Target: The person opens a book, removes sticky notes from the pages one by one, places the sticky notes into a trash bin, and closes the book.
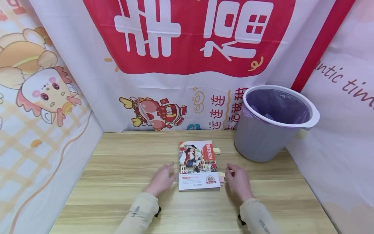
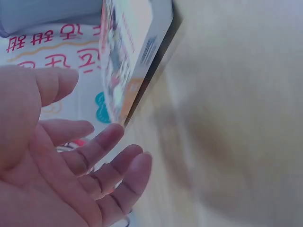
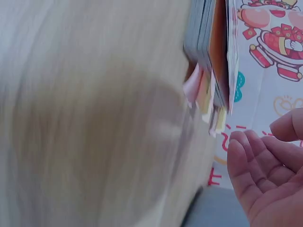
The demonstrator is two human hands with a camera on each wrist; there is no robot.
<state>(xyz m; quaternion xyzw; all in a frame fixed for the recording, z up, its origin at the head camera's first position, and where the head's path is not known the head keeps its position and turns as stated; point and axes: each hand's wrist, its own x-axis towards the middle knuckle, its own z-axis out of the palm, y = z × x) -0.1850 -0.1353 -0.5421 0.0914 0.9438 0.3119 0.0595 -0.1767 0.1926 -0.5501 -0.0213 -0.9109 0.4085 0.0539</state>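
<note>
A paperback book point(image 1: 198, 165) with a costumed figure on its cover lies closed on the wooden table, between both hands. Pink sticky tabs point(image 3: 192, 86) and yellow sticky tabs point(image 1: 217, 150) stick out from its right edge. To the book's left is my left hand point(image 1: 162, 180), its palm turned toward the spine and its fingers loosely bent point(image 2: 71, 161). On the other side, my right hand point(image 1: 239, 181) is beside the tabbed edge with relaxed, slightly bent fingers point(image 3: 265, 165). Neither hand grips anything.
A grey bin point(image 1: 260, 139) with a purple liner stands at the table's back right. Behind the wooden table point(image 1: 117, 169) hangs a red and white printed cloth point(image 1: 187, 42). Printed cloths also line the left side point(image 1: 43, 156) and the right side point(image 1: 336, 156).
</note>
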